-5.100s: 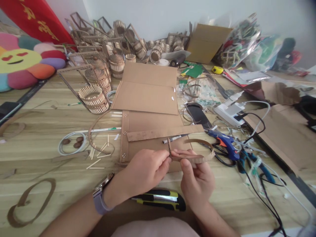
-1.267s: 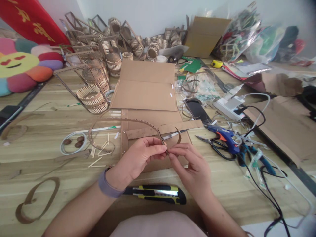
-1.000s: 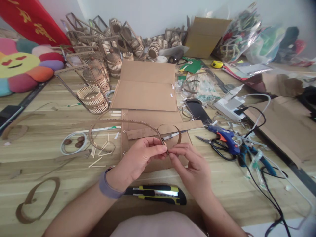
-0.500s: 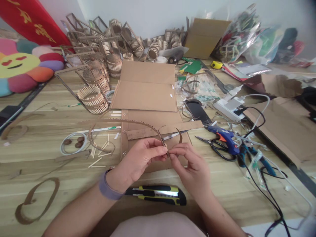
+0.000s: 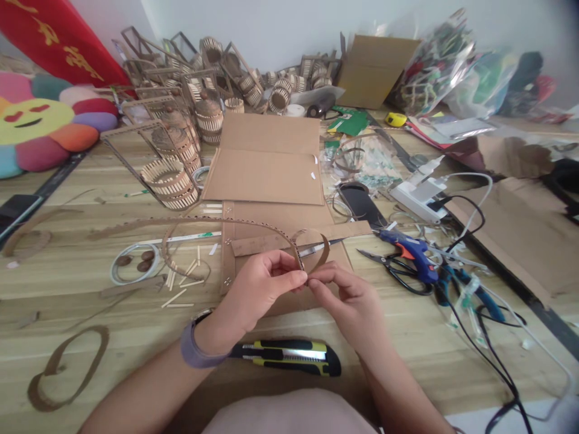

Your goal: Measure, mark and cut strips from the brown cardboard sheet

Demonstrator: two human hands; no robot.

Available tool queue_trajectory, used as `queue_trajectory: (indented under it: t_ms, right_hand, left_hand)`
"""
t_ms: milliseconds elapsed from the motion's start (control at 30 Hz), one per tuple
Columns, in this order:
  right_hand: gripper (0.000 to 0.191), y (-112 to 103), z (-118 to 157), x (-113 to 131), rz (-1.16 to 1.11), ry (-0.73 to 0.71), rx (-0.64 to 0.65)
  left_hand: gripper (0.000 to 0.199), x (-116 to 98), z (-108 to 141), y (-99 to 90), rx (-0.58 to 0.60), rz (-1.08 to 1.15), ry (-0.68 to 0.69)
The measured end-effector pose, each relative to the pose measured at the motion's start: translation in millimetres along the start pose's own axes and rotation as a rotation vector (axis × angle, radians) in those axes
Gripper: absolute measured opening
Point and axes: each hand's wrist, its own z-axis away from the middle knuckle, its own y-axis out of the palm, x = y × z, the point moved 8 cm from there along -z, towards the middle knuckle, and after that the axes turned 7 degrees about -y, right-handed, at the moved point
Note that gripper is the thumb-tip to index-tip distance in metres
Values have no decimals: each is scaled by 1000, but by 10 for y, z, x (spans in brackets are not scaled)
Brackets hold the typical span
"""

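Observation:
A long, narrow cardboard strip [image 5: 244, 223] curves from the left over the table to my fingers, with a loop at its right end. My left hand [image 5: 257, 289] pinches the strip between thumb and fingers. Close against it, my right hand [image 5: 348, 295] pinches the strip's looped end, fingertips almost touching the left ones. Behind both hands lie cardboard sheets [image 5: 266, 175] and a flat cardboard piece [image 5: 353, 229]. A yellow and black utility knife [image 5: 294, 357] rests on the table just below my wrists.
Stick-covered baskets [image 5: 169, 181] stand at the back left. To the right are scissors [image 5: 407, 274], a blue glue gun [image 5: 418, 256], pliers [image 5: 484, 298], cables and a white power strip [image 5: 420, 199]. A phone [image 5: 364, 202] lies behind. Small sticks [image 5: 174, 298] and a coiled strip [image 5: 97, 361] lie left.
The strip's free left end now reaches farther left, and the small loop by my right hand has shifted slightly left. Both hands keep nearly the same place.

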Motion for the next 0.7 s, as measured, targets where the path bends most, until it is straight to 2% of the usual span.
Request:
queue_trajectory:
  t_ms: [167, 400, 700]
  right_hand:
    - [13, 6, 10, -76, -12, 89, 23]
    - [15, 39, -11, -165, 41, 158, 72]
    - [17, 60, -18, -68, 177, 56, 104]
  left_hand:
    - [16, 10, 5, -41, -81, -181, 34]
    - [11, -13, 8, -36, -94, -262, 71]
    - [12, 36, -14, -54, -106, -313, 31]
